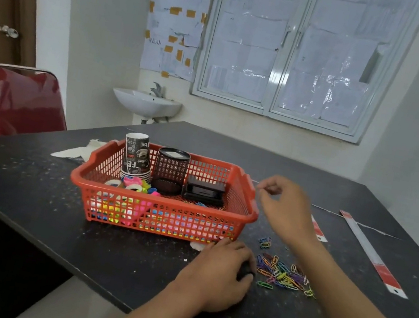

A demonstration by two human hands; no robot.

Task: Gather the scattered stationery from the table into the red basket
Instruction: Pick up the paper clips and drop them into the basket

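The red basket (167, 203) stands mid-table and holds stacked paper cups (137, 157), a black mesh pen holder (171, 170), a black box-like item (204, 191), coloured tape rolls (133, 184) and a few clips. A pile of coloured paper clips (283, 275) lies on the table to the right of the basket's near corner, with a smaller cluster (264, 242) above it. My left hand (219, 272) rests beside the pile, fingers curled round a small black object (246, 271). My right hand (286, 209) hovers, blurred, at the basket's right rim with its fingertips pinched together.
A long grey and red ruler (371, 252) lies at the right, and a red-white strip (318, 231) shows behind my right wrist. Crumpled white paper (78, 152) sits left of the basket. A red chair (22, 100) stands at the table's left; a sink (146, 103) hangs behind.
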